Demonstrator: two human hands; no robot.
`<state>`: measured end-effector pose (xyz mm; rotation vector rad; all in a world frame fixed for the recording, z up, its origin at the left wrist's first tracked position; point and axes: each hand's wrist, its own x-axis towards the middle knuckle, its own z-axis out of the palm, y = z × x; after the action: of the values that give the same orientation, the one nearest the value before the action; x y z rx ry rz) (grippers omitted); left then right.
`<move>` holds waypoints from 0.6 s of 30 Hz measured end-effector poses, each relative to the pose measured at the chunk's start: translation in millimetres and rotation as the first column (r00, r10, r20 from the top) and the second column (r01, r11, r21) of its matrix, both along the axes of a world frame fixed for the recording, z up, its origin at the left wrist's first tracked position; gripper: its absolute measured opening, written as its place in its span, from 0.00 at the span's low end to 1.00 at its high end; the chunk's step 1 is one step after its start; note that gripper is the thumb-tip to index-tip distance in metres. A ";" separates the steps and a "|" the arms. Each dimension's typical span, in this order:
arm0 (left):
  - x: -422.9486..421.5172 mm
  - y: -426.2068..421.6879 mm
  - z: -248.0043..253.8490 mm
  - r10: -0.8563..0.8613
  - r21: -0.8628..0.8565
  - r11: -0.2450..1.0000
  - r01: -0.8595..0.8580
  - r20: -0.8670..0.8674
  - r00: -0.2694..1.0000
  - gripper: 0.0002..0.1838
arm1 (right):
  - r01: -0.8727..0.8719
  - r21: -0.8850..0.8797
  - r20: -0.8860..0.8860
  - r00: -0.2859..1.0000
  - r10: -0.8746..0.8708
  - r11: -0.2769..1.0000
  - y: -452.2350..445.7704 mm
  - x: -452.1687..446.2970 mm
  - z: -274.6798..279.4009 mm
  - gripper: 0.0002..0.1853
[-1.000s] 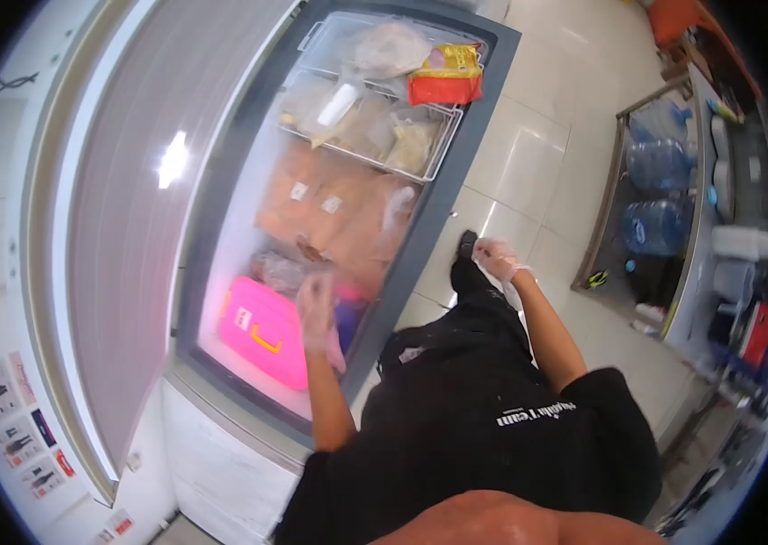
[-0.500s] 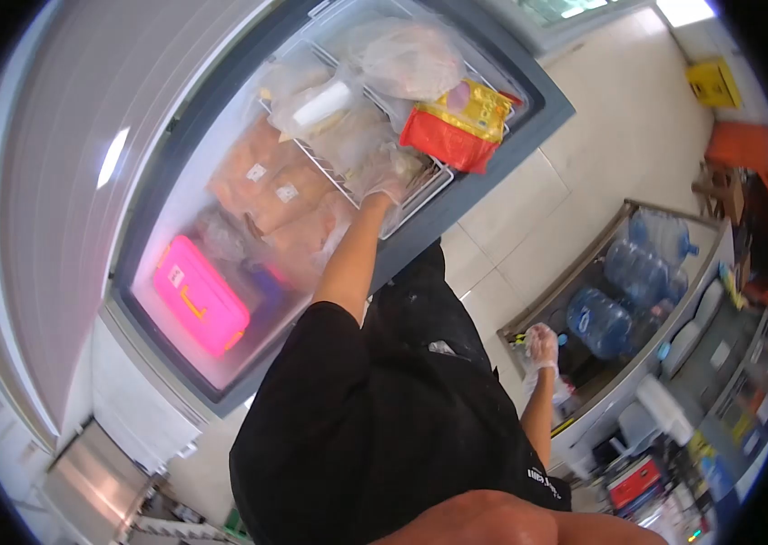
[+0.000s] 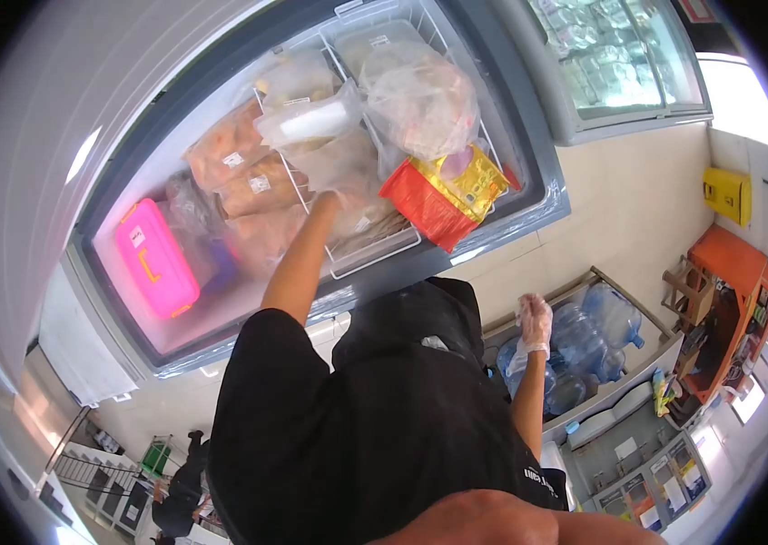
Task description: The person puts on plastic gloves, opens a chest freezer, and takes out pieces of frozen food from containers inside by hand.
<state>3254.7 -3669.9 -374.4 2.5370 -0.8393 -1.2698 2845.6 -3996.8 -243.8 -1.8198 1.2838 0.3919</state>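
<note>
An open chest freezer [image 3: 529, 195] holds bags of food. My left hand is down among the clear bags [image 3: 344, 163] in a white wire basket [image 3: 375, 263]; its fingers are hidden by the bags. A red and gold packet [image 3: 448, 195] lies to its right, beside a large clear bag [image 3: 420, 95]. Bags of orange-brown food [image 3: 257, 184] and a pink case [image 3: 157, 258] are on its left. My right hand [image 3: 536, 322], in a clear glove, is raised away from the freezer, over the area of the blue bottles; its fingers look curled, but whether they hold something is unclear.
Large blue water bottles [image 3: 584, 341] stand in a framed rack at the right. A glass-topped freezer [image 3: 606, 54] is at the upper right. An orange shelf [image 3: 738, 272] and a yellow box [image 3: 727, 195] are farther right. Another person [image 3: 182, 490] is at the lower left.
The view has turned and shifted. My left hand has gone from near the pink case to the wire basket, then deeper among its bags. My right hand has moved out over the bottle rack.
</note>
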 end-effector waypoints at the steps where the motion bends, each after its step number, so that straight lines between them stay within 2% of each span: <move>1: 13.7 1.6 3.6 0.061 -0.078 0.995 -0.062 -0.009 0.998 0.35 | -0.088 -0.089 0.046 0.995 0.092 0.992 -4.2 27.6 18.7 0.10; 3: 46.7 -14.2 71.9 0.443 -0.280 0.867 -0.413 0.050 0.895 0.33 | -0.218 -0.214 0.130 0.960 0.249 0.952 -11.9 64.6 33.1 0.09; 6: 75.7 -49.0 113.9 0.640 -0.504 0.708 -0.495 0.161 0.751 0.35 | -0.353 -0.269 0.242 0.876 0.418 0.896 -14.8 129.0 41.6 0.08; 9: 106.7 -96.5 20.2 0.786 -0.644 0.503 -0.577 0.062 0.615 0.39 | -0.452 -0.203 0.276 0.825 0.494 0.869 -10.5 201.6 57.4 0.08; 12: 118.5 -126.8 28.9 0.805 -0.381 0.583 -0.718 0.150 0.574 0.47 | -0.486 -0.150 0.301 0.807 0.508 0.861 -9.0 241.1 58.3 0.09; 16: 132.9 -134.7 36.1 0.765 -0.374 0.609 -0.700 0.045 0.642 0.49 | -0.580 -0.061 0.289 0.769 0.571 0.812 -24.9 261.3 38.8 0.09; 18: 129.7 -131.8 43.8 0.738 -0.320 0.647 -0.692 0.037 0.673 0.49 | -0.662 -0.126 0.294 0.686 0.665 0.739 -32.7 271.3 22.2 0.09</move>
<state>3384.4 -3801.7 -330.5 2.3474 0.0383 -0.6227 3116.9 -4029.5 -221.6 -2.2153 0.3525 0.4464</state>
